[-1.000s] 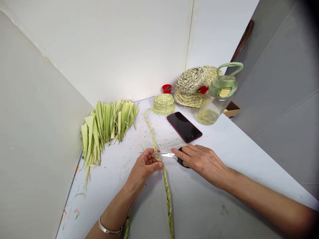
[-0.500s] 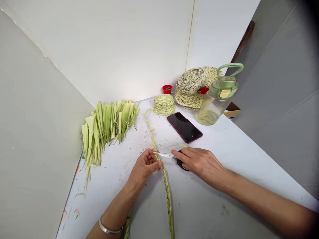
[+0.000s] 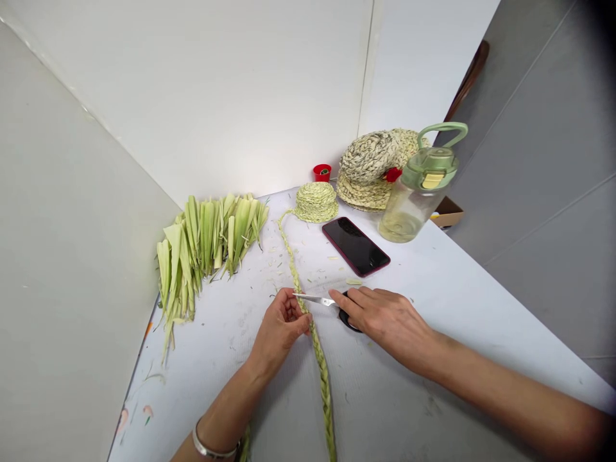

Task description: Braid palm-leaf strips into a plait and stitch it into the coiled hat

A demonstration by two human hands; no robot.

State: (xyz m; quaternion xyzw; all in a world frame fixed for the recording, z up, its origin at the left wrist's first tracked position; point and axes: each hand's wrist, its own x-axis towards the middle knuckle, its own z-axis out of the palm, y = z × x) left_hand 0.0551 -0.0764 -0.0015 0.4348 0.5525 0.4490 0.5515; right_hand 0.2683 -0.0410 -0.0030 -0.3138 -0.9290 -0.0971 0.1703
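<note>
A long green braid (image 3: 323, 375) of husk strips runs from the near edge of view up the table to a small coiled braid roll (image 3: 316, 203). My left hand (image 3: 283, 324) is closed on the braid near its middle, thumb and fingers pinching it. In my right hand (image 3: 378, 317) is a pair of scissors (image 3: 317, 299) with black handles, gripped with the fingers around them. The scissor blades look closed or nearly so and lie across the braid, just beyond my left fingertips. Whether they touch it I cannot tell.
A heap of green husks (image 3: 212, 237) lies at the left. Beyond my right hand are a phone (image 3: 356, 246), a clear bottle (image 3: 409, 205) with a green lid, woven hats (image 3: 368, 167) and a red cup (image 3: 322, 172). Small husk scraps dot the white table (image 3: 409, 276). Walls stand behind.
Almost nothing differs. The view has shifted very slightly, and both hands keep their hold on the braid and the scissors.
</note>
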